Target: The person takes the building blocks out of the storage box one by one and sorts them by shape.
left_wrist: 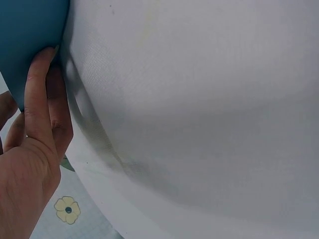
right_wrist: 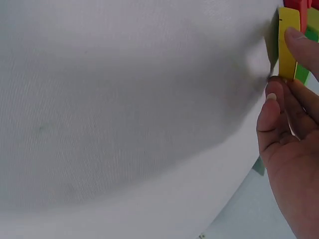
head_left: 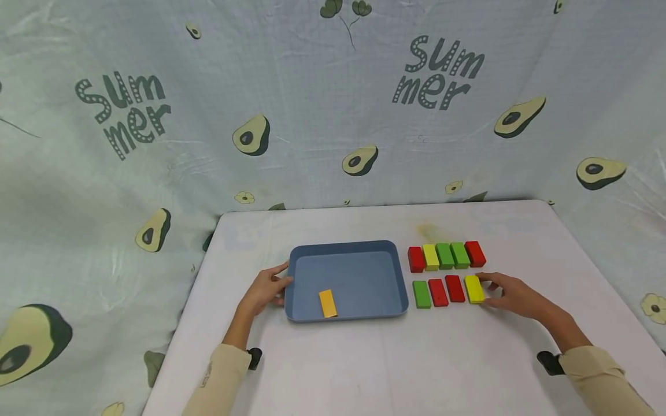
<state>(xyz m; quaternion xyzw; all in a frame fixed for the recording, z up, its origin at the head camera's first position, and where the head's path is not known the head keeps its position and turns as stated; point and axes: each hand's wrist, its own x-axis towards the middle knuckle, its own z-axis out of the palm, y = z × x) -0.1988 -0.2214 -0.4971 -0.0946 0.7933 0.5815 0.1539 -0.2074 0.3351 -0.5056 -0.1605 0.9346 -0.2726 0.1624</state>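
My left hand (head_left: 263,290) grips the left rim of a blue-grey tray (head_left: 346,249). In the left wrist view, its fingers lie along the tray's outer wall (left_wrist: 30,30). One orange-yellow block (head_left: 328,304) lies in the tray near the front wall. To the right of the tray, my right hand (head_left: 512,296) pinches a yellow block (head_left: 474,289) at the right end of the front row. The right wrist view shows the thumb on the face of this yellow block (right_wrist: 287,50), with fingertips at its lower end.
The front row also has a green block (head_left: 421,294) and two red blocks, one (head_left: 438,293) beside the other (head_left: 455,288). Behind it stands a row of several red, yellow and green blocks (head_left: 444,256). A printed cloth (head_left: 312,86) hangs behind the white table (head_left: 333,370).
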